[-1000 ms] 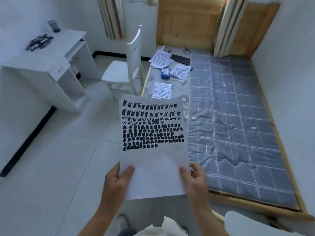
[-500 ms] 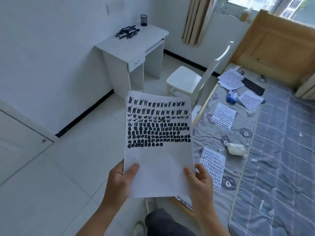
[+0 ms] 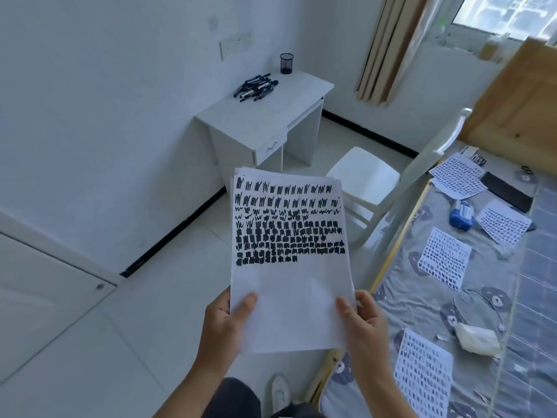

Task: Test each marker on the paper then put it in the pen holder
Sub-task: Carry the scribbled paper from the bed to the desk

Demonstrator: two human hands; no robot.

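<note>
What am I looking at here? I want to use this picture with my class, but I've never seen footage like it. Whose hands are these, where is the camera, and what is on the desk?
The camera sits on a person's head and looks forward and down, so you see their own two bare hands. The left hand and right hand hold the lower corners of a white sheet of paper covered in rows of black marker scribbles; a few more sheets seem stacked behind it. Across the room a small white desk carries a pile of black markers and, behind them, a dark mesh pen holder. A white chair stands nearby. More scribbled sheets lie on the bed at right.
</note>
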